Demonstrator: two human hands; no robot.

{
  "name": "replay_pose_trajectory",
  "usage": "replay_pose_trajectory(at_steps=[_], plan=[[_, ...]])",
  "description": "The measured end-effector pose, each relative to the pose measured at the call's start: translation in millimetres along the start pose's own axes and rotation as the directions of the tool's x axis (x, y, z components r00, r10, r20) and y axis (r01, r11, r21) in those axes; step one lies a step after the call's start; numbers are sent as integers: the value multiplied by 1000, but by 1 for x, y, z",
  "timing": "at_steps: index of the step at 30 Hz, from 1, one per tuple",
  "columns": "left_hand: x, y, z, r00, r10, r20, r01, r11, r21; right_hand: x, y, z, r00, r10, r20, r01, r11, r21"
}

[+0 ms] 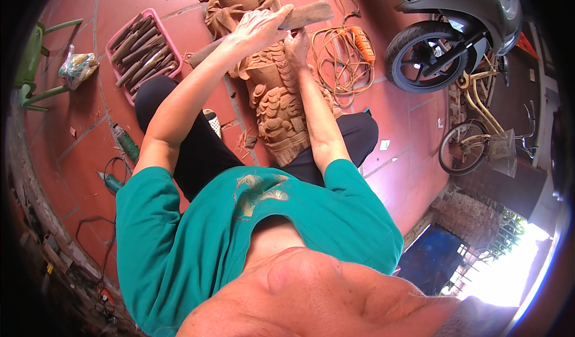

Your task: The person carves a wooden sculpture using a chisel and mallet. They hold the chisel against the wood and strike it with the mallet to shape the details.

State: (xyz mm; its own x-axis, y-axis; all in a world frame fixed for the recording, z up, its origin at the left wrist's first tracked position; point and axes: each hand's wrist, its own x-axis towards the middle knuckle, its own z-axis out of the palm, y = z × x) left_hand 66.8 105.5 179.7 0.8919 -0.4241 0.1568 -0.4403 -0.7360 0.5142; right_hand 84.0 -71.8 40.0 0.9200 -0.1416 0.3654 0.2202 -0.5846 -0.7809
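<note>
A: Down on the red tile floor point(407, 133), between the knees: a carved wooden figure point(272, 97), reddish-brown, lying lengthwise away from the body, scales and curls cut into it.

B: Left hand point(259, 28) wrapped tight over a flat wooden mallet point(302, 16), held across the top of the carving. Handle end poking out low left.

A: Right hand point(296, 44) just under it, fingers pinched shut on something slim against the wood. Too small to tell what. Hands close together, nearly touching.

B: Out to the left, a pink plastic basket point(123, 82), rectangular, packed with wooden-handled tools point(144, 58) lying side by side.

A: Further left, a crumpled clear bag point(76, 66) beside a green chair frame point(33, 67). Contents unclear.

B: Nearer the left knee, two green power tools point(126, 142) on the tiles, black cord trailing. Wood chips scattered beside the carving.

A: Right of the carving, a coiled orange cable point(338, 58) with an orange tool point(363, 42) on it.

B: Beyond that, a parked scooter point(455, 25), front wheel toward the carving, and a yellowish bicycle point(479, 121) leaning behind. Small white scrap point(384, 144) on the tiles near the right knee.
</note>
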Motion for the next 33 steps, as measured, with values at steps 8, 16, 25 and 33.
replay_pose_trajectory(at_steps=[8,16,25,33], plan=[[3,-1,3,999,14,44,-10,997,-74,-5,4,-10,992,-111,-54,110,994,-23],[3,-8,2,998,24,-64,-26,999,-35,-11,12,-16,996,93,0,-91,978,185],[8,-16,0,971,53,-234,-64,997,-42,-13,5,-9,959,284,-25,-263,915,306],[6,-15,-6,981,5,-194,-9,1000,-21,-21,12,-12,921,388,-38,-315,798,514]])
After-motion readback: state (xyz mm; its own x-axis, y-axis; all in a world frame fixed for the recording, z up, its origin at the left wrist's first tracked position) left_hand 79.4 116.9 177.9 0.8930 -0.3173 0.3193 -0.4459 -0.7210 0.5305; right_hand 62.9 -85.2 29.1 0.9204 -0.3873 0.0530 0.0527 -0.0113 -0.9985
